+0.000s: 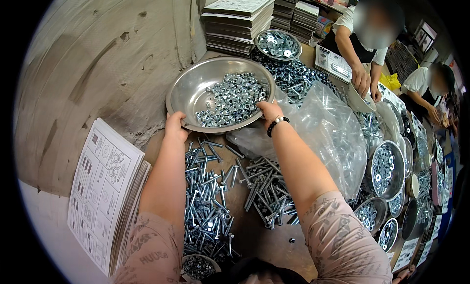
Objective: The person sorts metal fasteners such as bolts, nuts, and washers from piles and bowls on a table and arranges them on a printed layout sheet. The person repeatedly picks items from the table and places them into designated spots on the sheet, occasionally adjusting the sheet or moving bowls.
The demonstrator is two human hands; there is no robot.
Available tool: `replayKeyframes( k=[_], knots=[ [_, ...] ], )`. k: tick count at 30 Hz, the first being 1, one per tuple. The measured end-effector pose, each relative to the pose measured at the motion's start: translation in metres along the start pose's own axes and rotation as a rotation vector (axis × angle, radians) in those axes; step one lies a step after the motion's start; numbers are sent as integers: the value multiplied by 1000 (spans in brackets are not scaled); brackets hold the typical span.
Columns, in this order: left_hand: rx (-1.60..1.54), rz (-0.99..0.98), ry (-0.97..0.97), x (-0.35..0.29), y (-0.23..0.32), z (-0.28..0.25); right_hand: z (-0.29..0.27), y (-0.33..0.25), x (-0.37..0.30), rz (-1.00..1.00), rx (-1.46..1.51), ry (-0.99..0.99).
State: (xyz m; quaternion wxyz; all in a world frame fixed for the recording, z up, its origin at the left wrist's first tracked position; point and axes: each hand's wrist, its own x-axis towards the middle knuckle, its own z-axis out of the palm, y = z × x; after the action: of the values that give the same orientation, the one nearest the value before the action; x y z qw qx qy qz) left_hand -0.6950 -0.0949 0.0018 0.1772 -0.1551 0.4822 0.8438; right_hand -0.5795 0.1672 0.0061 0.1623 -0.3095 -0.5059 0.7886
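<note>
A wide steel bowl (193, 85) is held out in front of me at arm's length, slightly tilted. Many hex nuts (232, 100) are heaped toward its right and near side, leaving bare metal at the left. My left hand (176, 127) is closed on the bowl's near left rim, thumb over the edge. My right hand (269, 112) grips the right rim, its thumb inside beside the nuts; the fingers under the bowl are hidden. Below the bowl lie a long pile of bolts (208, 186) and a second bolt pile (269, 188).
Clear plastic sheeting (328, 132) covers parts to the right. Behind stand a bowl of washers (278, 44) and stacked printed cards (238, 24). Another card stack (105, 176) leans by the left wall. Several bowls (387, 169) line the right side, where a co-worker's hands (364, 83) reach into a white bowl.
</note>
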Motion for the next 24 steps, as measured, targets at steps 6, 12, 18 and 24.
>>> replayKeyframes(
  k=[6,12,18,24],
  knots=[
    [35,151,-32,-33,3,19,-14,-5,-6,98,148,51],
    [64,6,-175,-32,29,-15,-18,22,-15,198,-28,106],
    [122,126,-169,-89,47,-28,-24,-21,-101,4,-46,115],
    [85,59,-170,-207,58,-7,-49,-72,-200,-26,62,20]
  ],
)
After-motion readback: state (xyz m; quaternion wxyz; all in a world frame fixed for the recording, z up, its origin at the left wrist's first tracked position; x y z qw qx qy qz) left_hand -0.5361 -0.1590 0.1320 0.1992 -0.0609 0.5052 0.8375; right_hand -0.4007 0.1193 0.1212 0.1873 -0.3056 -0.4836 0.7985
